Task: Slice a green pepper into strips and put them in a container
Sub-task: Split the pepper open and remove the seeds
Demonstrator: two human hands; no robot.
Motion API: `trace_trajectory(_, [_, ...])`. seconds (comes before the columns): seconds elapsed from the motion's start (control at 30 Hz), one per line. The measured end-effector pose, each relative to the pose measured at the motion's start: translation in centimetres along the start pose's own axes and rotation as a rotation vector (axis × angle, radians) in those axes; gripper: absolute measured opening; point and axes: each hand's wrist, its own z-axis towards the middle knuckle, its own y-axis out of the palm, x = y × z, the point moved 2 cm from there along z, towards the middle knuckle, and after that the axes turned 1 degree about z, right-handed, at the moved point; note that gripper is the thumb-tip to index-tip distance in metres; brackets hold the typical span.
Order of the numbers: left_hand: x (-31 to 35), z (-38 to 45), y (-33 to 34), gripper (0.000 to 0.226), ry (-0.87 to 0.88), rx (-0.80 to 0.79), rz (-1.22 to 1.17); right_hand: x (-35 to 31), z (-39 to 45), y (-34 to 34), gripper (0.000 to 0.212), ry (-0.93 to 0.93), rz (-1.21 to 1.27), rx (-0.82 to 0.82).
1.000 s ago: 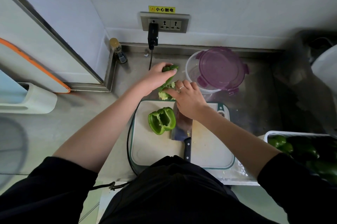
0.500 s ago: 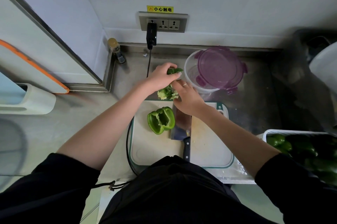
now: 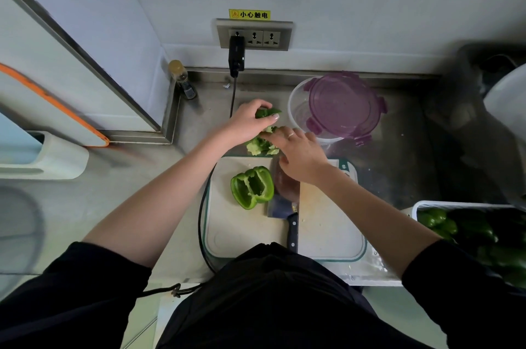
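The pepper half (image 3: pixel 267 113) now sits higher in the left hand (image 3: pixel 247 124) than 1 second ago, fingers curled round it. The right hand (image 3: pixel 299 155) digs at it — seemingly pinching the core — above the scrap pile (image 3: pixel 260 146). Coring is nearly done; the other half (image 3: pixel 252 186) waits on the board (image 3: pixel 321 223) beside the cleaver (image 3: pixel 284 195).

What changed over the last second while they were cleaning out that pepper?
Little changed. The left hand kept its grip on the pepper half beyond the board, edging slightly toward the wall. The right hand kept working at the pale core and seeds, its fingertips sliding a bit further in. The other pepper half, knife, cutting board and lidded container stayed put.
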Motion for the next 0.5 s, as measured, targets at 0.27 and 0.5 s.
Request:
trace_trajectory(0.27, [-0.7,-0.4,-0.4,0.036,-0.187,-0.044,-0.520,-0.4,0.2,-0.4,0.052,-0.066,0.004,0.131])
trace_trajectory(0.5, [-1.4,-1.8,0.4,0.046,-0.241,-0.174,-1.046,0.1,-0.9,-1.9,0.025,0.298,1.065,0.419])
